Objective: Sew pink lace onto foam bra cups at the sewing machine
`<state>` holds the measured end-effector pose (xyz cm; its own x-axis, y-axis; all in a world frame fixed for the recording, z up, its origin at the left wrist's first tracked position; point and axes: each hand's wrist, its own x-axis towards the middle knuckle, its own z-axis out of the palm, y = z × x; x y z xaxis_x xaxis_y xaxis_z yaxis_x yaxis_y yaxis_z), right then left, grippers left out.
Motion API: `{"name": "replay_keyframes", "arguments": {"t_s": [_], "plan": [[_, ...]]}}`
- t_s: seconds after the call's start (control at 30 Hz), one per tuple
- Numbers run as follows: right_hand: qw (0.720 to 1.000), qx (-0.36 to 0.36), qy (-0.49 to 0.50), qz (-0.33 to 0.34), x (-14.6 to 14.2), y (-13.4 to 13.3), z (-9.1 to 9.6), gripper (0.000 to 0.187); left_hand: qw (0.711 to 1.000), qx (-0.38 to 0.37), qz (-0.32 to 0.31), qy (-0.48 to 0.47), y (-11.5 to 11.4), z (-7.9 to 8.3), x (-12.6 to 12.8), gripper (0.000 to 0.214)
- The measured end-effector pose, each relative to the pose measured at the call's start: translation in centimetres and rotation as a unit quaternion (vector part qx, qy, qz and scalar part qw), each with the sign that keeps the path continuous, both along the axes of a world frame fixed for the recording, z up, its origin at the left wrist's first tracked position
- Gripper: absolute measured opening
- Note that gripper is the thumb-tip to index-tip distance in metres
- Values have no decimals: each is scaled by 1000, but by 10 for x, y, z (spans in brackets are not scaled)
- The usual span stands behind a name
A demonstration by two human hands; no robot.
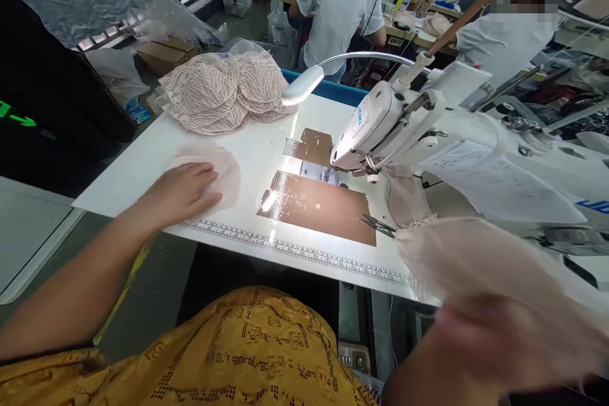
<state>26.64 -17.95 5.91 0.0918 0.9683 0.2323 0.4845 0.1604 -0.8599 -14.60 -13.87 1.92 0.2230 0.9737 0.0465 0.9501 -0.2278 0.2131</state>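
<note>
My left hand [183,193] lies flat on a small rounded piece of sheer pale pink fabric [227,171] at the left of the white sewing table [137,171]. Its fingers are stretched out and a little apart. At the lower right, my right hand [480,336] is smeared by motion, against a larger sheer pink fabric [476,247] that hangs over the table's edge. Whether its fingers grip this fabric cannot be made out. Between my hands stands the sewing machine [375,120], its needle area over a metal plate [314,172].
A stack of lace cups [214,89] sits at the table's back left. Small thread snips [379,226] lie beside the brown taped sheet [323,206]. A lamp [303,85] reaches over the table. A ruler strip [295,252] runs along the front edge. Co-workers [340,6] sit beyond.
</note>
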Motion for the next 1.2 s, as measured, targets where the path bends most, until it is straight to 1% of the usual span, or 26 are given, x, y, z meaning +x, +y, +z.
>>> {"name": "replay_keyframes", "arguments": {"t_s": [0.07, 0.1, 0.13, 0.2, 0.23, 0.27, 0.3, 0.33, 0.37, 0.43, 0.47, 0.5, 0.53, 0.57, 0.63, 0.7, 0.73, 0.77, 0.8, 0.87, 0.97, 1.0, 1.03, 1.07, 1.13, 1.2], "plan": [[999, -12, 9, 37, -26, 3, -13, 27, 999, 34, -4, -34, -6, 15, 10, 62], [996, -29, 16, 79, -42, 5, -18, 21, 995, 45, -43, -74, -8, 23, 22, 69], [977, -72, 35, 196, -58, 7, -22, 18, 984, 45, -109, -134, -11, 31, 36, 76], [936, -104, 84, 325, -84, 11, -24, 14, 935, -74, -247, -244, -13, 41, 64, 75], [926, -95, 95, 351, -91, 12, -22, 12, 903, -142, -284, -289, -13, 43, 75, 69], [931, -71, 95, 345, -95, 13, -19, 10, 876, -197, -300, -322, -13, 41, 81, 61], [944, -35, 85, 316, -94, 15, -16, 7, 863, -228, -291, -345, -11, 38, 84, 52], [960, 5, 68, 271, -91, 16, -13, 6, 868, -229, -258, -357, -10, 32, 83, 42], [974, 45, 51, 216, -86, 17, -11, 6, 887, -205, -208, -357, -9, 26, 79, 34], [987, 104, 36, 113, -75, 19, -12, 11, 930, -112, -85, -339, -9, 12, 68, 23], [990, 120, 38, 69, -71, 20, -14, 13, 938, -71, -31, -337, -10, 6, 65, 20], [991, 124, 42, 38, -69, 21, -17, 13, 934, -55, 2, -353, -12, 2, 63, 20], [992, 114, 47, 22, -70, 22, -20, 12, 918, -68, 11, -392, -15, -1, 65, 22], [994, 85, 52, 31, -73, 23, -24, 12, 887, -104, -4, -451, -18, -2, 69, 26], [990, -17, 88, 108, -83, 25, -31, 16, 786, -224, -90, -570, -26, 1, 82, 36], [953, -147, 167, 206, -93, 27, -37, 20, 680, -330, -190, -627, -33, 6, 95, 48], [927, -202, 213, 235, -97, 27, -39, 22, 645, -361, -225, -634, -35, 9, 99, 58], [902, -244, 253, 249, -100, 27, -42, 25, 626, -377, -248, -636, -36, 11, 101, 67], [884, -270, 285, 255, -101, 26, -44, 27, 619, -377, -258, -639, -37, 12, 101, 74], [863, -289, 318, 267, -100, 24, -49, 27, 639, -331, -234, -654, -35, 10, 96, 74], [863, -249, 325, 296, -93, 22, -55, 23, 708, -216, -105, -664, -29, 2, 86, 69], [867, -231, 317, 307, -91, 22, -56, 23, 722, -207, -68, -657, -28, -2, 85, 69], [873, -216, 304, 314, -89, 21, -56, 23, 724, -225, -49, -650, -28, -4, 84, 70], [880, -203, 291, 317, -87, 22, -55, 24, 715, -264, -48, -646, -28, -6, 85, 70], [893, -184, 274, 306, -84, 22, -52, 24, 675, -347, -75, -647, -31, -9, 89, 61], [901, -167, 285, 281, -83, 23, -49, 25, 653, -368, -87, -656, -35, -10, 93, 43]]}}
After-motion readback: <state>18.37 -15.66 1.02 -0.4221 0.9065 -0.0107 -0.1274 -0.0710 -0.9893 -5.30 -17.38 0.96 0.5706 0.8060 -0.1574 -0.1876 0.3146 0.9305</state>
